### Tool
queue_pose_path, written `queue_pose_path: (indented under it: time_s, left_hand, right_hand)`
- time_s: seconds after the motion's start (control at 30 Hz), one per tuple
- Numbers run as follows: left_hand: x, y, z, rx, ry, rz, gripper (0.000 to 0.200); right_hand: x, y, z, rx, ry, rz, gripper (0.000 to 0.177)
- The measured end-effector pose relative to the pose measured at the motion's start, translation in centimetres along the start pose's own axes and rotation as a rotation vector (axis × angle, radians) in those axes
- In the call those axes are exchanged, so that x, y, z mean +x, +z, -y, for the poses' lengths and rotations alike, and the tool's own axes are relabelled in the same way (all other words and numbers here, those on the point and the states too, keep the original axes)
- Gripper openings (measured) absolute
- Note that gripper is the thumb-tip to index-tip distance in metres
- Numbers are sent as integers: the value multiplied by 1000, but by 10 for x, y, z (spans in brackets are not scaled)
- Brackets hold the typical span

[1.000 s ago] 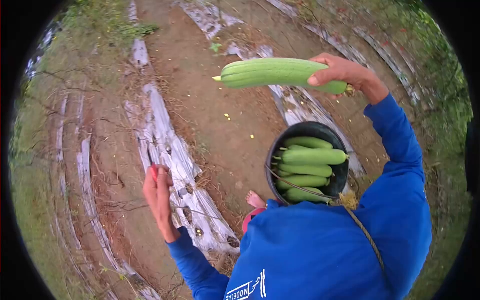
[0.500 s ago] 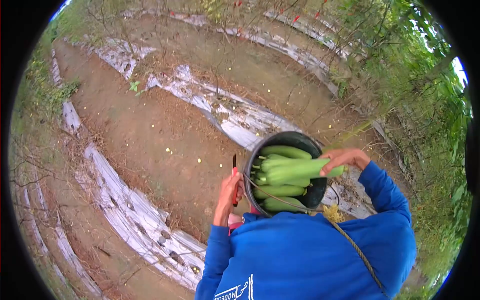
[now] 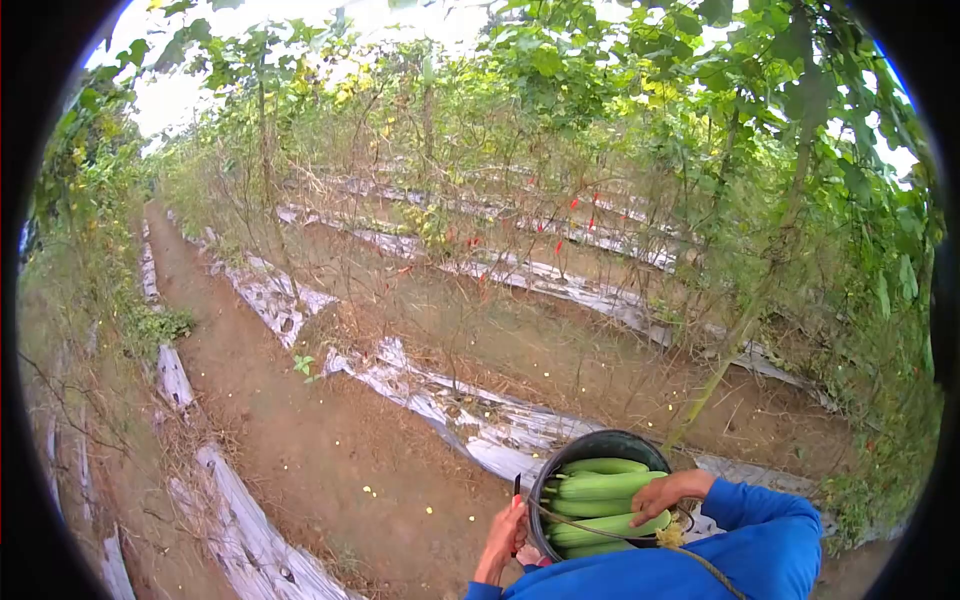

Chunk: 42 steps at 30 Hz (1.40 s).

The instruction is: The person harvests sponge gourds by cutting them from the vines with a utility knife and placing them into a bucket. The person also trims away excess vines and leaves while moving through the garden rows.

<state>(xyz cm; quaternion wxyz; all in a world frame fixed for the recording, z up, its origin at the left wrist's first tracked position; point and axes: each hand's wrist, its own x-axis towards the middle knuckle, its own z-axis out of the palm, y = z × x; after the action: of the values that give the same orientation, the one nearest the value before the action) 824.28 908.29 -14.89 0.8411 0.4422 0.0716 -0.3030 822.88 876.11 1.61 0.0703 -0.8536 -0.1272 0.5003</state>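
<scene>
Upright in my left hand (image 3: 507,530) is a small knife (image 3: 517,486), its dark blade pointing up; the fingers are closed around the handle. That hand is just outside the left rim of a dark bucket (image 3: 541,484). Several long, pale green gourds (image 3: 598,486) lie side by side inside it. Over the bucket's right side, my right hand (image 3: 668,492) reaches down with curled fingers on the end of a green gourd (image 3: 618,527). A thin handle crosses the bucket's near side, and a rope (image 3: 712,570) runs from it over my blue sleeve and shirt.
Strips of silvery plastic mulch (image 3: 440,393) run across the brown soil (image 3: 370,440). Dry stems and leafy vines (image 3: 620,100) rise beyond, with a slanting pole (image 3: 725,365) at the right. Small red tags (image 3: 574,203) hang among the stems.
My view has tilted up, showing the vines and sky. The gourd that my right hand held across the bucket has been lowered among the others. My left hand still grips the knife.
</scene>
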Motion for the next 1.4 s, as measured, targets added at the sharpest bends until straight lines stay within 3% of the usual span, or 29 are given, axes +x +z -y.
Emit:
queue_pose_path:
  time_s: [0.03, 0.07, 0.17, 0.2, 0.27, 0.43, 0.57, 0.63, 0.7, 0.77, 0.8, 0.97, 1.13, 1.2, 1.4]
  left_hand:
    - [-1, 2, -5, 14, 16, 19, 28]
    - [-9, 2, -8, 1, 21, 5, 28]
    - [-22, -8, -5, -27, 40, -22, 28]
    - [-28, -8, -9, -51, 56, -45, 27]
    - [-38, -9, -17, -71, 104, -88, 26]
    - [-49, -26, -35, -85, 151, -156, 26]
    - [-36, -61, -54, 83, 205, -223, 29]
    - [-25, -83, -74, 403, 342, -365, 30]
    - [-25, -92, -107, 496, 357, -415, 34]
    - [-10, -99, -143, 583, 628, -419, 28]
    - [-7, -101, -164, 626, 573, -453, 30]
    - [5, -76, -271, 761, 676, -415, 21]
    - [-11, -57, -366, 770, 948, -452, 19]
    - [-11, -60, -407, 797, 1021, -457, 20]
    - [33, -47, -526, 1001, 1267, -470, 20]
  right_hand:
    - [-5, -8, 6, 3, 9, 40, 68]
    - [0, -15, 12, -42, -112, 27, 60]
    - [-14, -38, 34, 117, -24, -114, 48]
    - [-17, -43, 38, 114, -26, -113, 48]
    - [-17, -55, 43, 137, -197, -340, 45]
    - [-14, -94, 55, 175, -308, -371, 44]
    - [-18, -137, 65, 203, -339, -444, 38]
    - [-21, -162, 68, 115, -404, -699, 37]
    - [-17, -192, 67, 95, -409, -757, 35]
    - [-11, -222, 67, 63, -421, -829, 34]
    - [-8, -236, 68, 107, -456, -886, 32]
    - [10, -310, 66, 168, -578, -1052, 26]
    - [-38, -378, 112, 84, -646, -1095, 17]
    - [-62, -414, 123, -92, -666, -1164, 18]
    - [-107, -522, 132, -276, -524, -1644, 26]
